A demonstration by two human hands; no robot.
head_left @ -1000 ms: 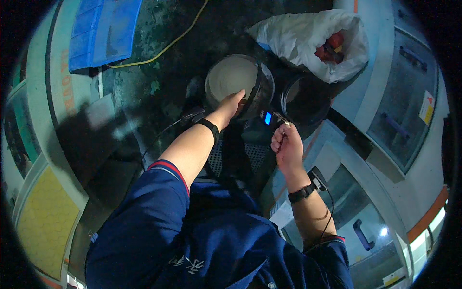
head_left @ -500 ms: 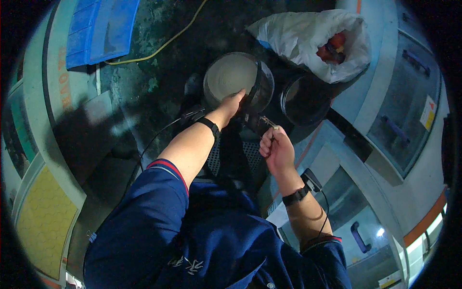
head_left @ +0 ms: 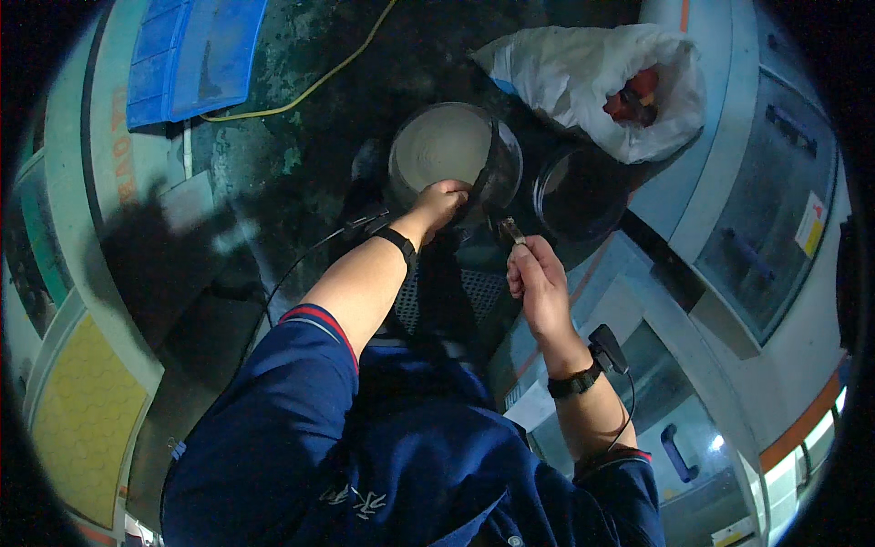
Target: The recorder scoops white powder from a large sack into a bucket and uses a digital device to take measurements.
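Observation:
A round bucket [head_left: 441, 146] of pale grey, slurry-like matter stands ahead of me. My left hand [head_left: 440, 202] is over its near edge, fingers closed on a dark narrow strip [head_left: 493, 159] that runs up across the bucket's right side. What the strip belongs to is lost in shadow. My right hand [head_left: 540, 273] is closed around the short handle of a small tool, perhaps a brush, whose worn, light-edged tip [head_left: 512, 229] points up toward the strip. A small gap shows between the tip and the strip.
A dark bucket [head_left: 583, 190] stands right of the first. Behind it lies a white woven sack [head_left: 583, 73] with reddish things in its mouth. A blue plastic crate [head_left: 196, 59] and a yellow hose [head_left: 333, 71] are at far left. Pale machine cabinets [head_left: 770, 219] flank both sides.
My right hand has moved slightly right and turned upward, taking the small tool's tip away from the dark piece. My left hand has lowered a little, its thumb folding in.

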